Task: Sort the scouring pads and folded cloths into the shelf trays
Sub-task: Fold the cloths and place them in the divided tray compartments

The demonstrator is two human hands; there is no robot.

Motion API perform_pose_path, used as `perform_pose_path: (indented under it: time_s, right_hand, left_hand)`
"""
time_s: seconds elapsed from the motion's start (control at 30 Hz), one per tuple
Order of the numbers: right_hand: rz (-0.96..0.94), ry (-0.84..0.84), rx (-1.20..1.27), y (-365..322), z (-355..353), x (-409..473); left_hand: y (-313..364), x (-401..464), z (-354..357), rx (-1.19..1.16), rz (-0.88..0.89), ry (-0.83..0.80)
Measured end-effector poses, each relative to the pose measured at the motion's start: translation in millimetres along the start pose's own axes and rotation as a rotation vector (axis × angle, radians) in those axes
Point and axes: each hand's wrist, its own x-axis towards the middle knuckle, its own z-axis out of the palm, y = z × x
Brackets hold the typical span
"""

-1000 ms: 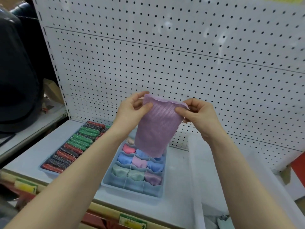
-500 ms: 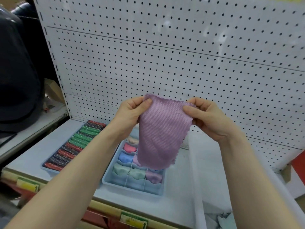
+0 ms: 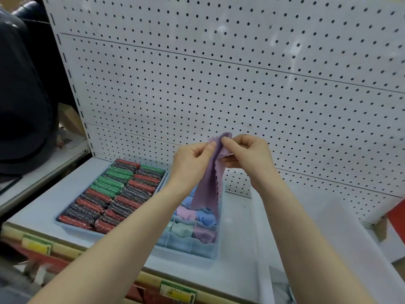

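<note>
Left hand (image 3: 192, 159), right hand (image 3: 247, 154): both pinching lilac mesh cloth (image 3: 210, 183). Blue tray (image 3: 72, 222): red, green, dark scouring pads (image 3: 114, 191). Divided blue tray (image 3: 188, 253): pastel folded cloths (image 3: 197, 224).

- Left hand (image 3: 192, 160) and right hand (image 3: 245, 155) pinch the top of a purple cloth (image 3: 210, 185), which hangs above the divided tray (image 3: 186, 249) of folded cloths (image 3: 203, 232).
- Beside it, a tray (image 3: 65, 222) of scouring pads (image 3: 114, 194).

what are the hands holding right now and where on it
Both the left hand and the right hand pinch the purple cloth at its top edge; the rest hangs down.
</note>
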Motion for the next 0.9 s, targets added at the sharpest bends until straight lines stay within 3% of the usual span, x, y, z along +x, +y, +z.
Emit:
perform_pose_path:
  time_s: [0.3, 0.47, 0.6, 0.67, 0.8, 0.9]
  right_hand:
    - [-0.104, -0.103, -0.092, -8.6, -6.3, 0.9]
    - [-0.161, 0.022, -0.077, 9.6, -29.1, 5.7]
    - [0.005, -0.459, -0.073, 41.9, -31.7, 0.0]
    - [0.038, -0.54, 0.016, 53.6, -26.4, -5.7]
    - [0.09, -0.38, 0.126, 60.1, -18.6, -8.3]
    - [0.128, -0.297, 0.146, 61.9, -16.0, -8.2]
  left_hand:
    - [4.7, 0.4, -1.7, 0.031, 0.077, -0.079]
    - [7.9, 6.9, -10.9, -0.009, 0.035, -0.047]
    - [18.6, 12.1, -15.2, -0.172, 0.005, -0.081]
    - [23.1, 16.5, -17.7, -0.24, -0.021, -0.092]
    - [21.2, 22.4, -23.0, -0.342, -0.167, -0.095]
    - [-3.1, 10.3, -19.3, -0.15, -0.38, -0.238]
